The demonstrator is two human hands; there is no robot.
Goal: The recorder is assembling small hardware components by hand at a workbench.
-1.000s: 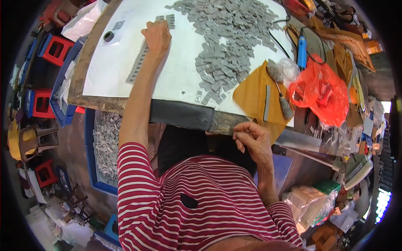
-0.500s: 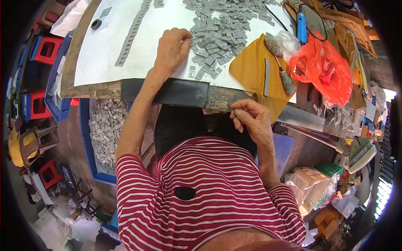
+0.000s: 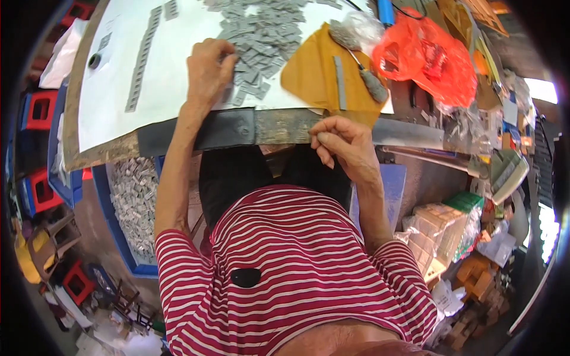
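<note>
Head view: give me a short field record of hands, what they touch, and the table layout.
left hand: palm down on the edge of the pile of small grey tags, fingers curled into it
right hand: at the near table edge, fingertips pinched together; whether anything is held cannot be told
work surface: white sheet on the table
laid out: row of grey tags in a line at left
right of pile: yellow paper with a brush on it; orange plastic bag beyond
below table: blue bin of grey tags
</note>
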